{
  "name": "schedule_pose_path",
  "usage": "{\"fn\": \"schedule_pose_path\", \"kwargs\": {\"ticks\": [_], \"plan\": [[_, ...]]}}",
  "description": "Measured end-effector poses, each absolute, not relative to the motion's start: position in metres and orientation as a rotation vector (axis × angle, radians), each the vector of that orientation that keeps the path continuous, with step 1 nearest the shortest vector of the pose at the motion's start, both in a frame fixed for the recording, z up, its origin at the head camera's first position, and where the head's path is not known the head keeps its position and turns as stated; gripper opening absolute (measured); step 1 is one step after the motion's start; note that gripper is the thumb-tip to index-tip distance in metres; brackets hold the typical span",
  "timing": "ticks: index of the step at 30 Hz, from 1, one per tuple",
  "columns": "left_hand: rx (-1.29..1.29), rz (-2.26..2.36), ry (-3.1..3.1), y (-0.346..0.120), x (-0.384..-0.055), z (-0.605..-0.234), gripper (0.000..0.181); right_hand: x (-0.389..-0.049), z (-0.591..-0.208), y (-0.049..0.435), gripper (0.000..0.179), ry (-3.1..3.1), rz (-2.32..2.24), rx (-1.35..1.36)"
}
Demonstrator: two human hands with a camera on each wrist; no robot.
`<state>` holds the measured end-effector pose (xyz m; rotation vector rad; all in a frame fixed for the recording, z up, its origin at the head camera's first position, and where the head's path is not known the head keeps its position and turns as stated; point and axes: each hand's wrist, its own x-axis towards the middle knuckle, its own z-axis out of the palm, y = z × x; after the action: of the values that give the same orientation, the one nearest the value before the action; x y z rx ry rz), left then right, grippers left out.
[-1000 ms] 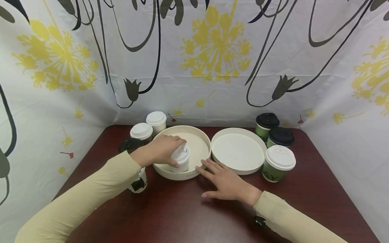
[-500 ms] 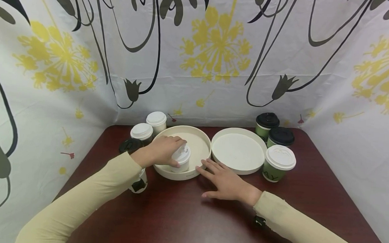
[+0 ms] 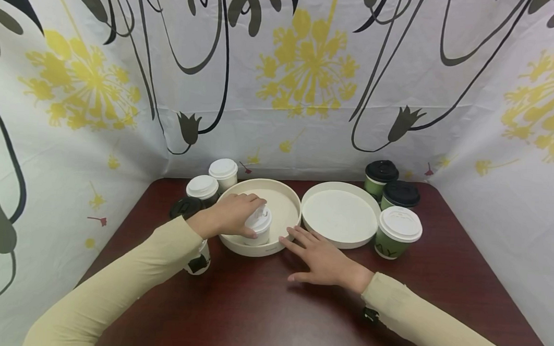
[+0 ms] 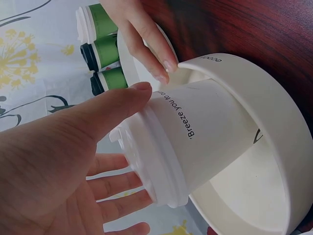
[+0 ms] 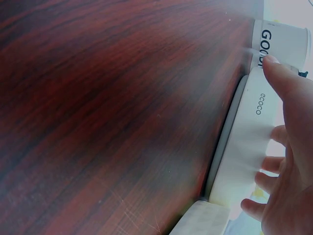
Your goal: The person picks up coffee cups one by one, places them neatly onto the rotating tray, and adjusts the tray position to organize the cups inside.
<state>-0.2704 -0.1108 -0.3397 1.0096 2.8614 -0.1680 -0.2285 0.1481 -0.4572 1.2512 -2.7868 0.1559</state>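
My left hand [image 3: 230, 214] holds a white paper coffee cup [image 3: 258, 236] by its white lid, the thumb on one side and the fingers on the other. In the left wrist view the cup [image 4: 195, 132] shows the print "Breeze you to" and stands inside the round cream tray [image 3: 285, 202], near its front wall. My right hand [image 3: 324, 259] lies with fingers spread, its fingertips at the right front rim of that tray. A second round white tray [image 3: 340, 215] sits directly to the right, just beyond the right hand.
Two white-lidded cups [image 3: 223, 171] stand behind the left arm, beside a black-lidded cup [image 3: 186, 207]. Another cup [image 3: 198, 263] is partly hidden under the left sleeve. Several green cups [image 3: 388, 244] line the right side. Patterned cloth [image 3: 278, 142] encloses the dark red table [image 3: 270, 308].
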Motion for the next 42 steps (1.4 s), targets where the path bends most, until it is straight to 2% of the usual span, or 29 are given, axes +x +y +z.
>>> {"fn": "schedule_pose_path", "kwargs": {"ticks": [25,35,42], "plan": [[1.074,-0.088,2.912,-0.112,-0.263,-0.330,0.086,-0.228,-0.457,0.147,0.089,-2.769,0.167,1.262],[1.190,-0.075,3.011,-0.105,-0.226,-0.314,0.085,-0.228,-0.459,0.147,0.090,-2.773,0.169,1.260],[1.293,-0.048,3.080,-0.103,-0.194,-0.317,0.085,-0.227,-0.458,0.146,0.090,-2.768,0.160,1.253]]}}
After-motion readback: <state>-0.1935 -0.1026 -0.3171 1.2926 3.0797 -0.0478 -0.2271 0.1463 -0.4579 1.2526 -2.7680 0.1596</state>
